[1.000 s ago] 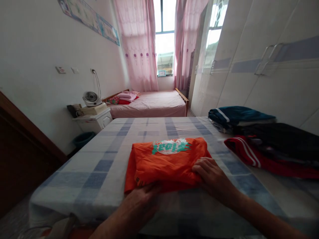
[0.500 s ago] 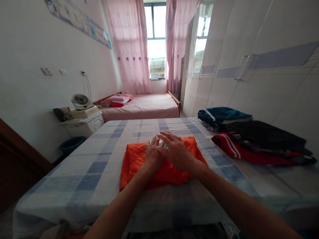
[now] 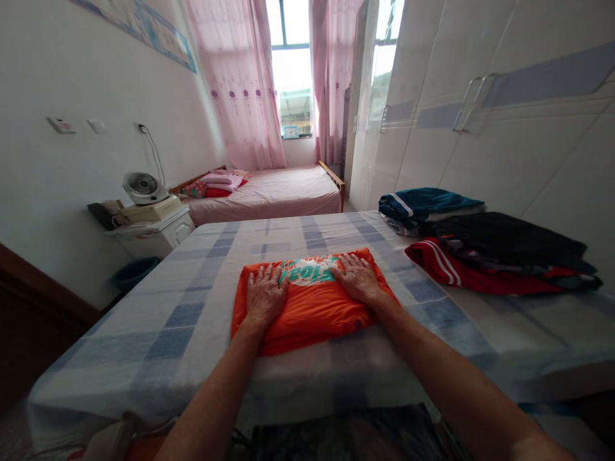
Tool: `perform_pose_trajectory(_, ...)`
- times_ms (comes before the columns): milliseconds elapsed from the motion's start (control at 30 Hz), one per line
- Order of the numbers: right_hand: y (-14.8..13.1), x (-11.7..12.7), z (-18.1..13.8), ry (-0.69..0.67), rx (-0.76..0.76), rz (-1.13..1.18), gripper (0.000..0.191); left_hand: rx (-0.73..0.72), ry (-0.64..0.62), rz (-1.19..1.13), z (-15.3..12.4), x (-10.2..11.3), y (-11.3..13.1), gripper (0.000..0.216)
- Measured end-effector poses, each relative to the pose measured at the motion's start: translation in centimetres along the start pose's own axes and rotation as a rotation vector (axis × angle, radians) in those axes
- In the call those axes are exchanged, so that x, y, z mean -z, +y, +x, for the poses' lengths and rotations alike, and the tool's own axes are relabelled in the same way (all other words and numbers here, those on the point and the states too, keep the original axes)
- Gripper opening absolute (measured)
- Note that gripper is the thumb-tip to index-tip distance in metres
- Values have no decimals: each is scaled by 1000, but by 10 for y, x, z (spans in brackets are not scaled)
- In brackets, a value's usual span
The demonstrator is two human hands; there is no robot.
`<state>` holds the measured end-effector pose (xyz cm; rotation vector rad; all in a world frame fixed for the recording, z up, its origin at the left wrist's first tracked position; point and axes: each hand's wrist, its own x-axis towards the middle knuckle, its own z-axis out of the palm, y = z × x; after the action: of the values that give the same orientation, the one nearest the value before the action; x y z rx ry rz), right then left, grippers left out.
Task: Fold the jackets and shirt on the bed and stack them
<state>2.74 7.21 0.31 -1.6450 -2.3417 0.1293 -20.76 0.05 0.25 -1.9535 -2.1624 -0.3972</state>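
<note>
The orange cloth lies folded on the checked bed cover, with its green and white print facing up. The left hand rests flat on one side of it, and the right hand rests flat on the other. The fingers on both hands are straight and a bit spread, and they grab nothing. If the hands push hard away from each other, the top layer could slide and the folds could come open. If they push toward each other, the middle could bunch up into wrinkles. The cloth looks thin, so it may crease easily. A wide swing of the right hand might also bump the clothes pile.
</note>
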Motion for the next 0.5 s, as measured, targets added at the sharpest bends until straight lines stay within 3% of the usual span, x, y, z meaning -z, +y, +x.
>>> perform_pose_trajectory(233,46,2,-13,-5,-134,-15,62,18,8,20,-2,1,-1,51)
perform_pose_trajectory(500,42,5,-19,36,-143,129,60,15,32,22,-3,-2,-1,50)
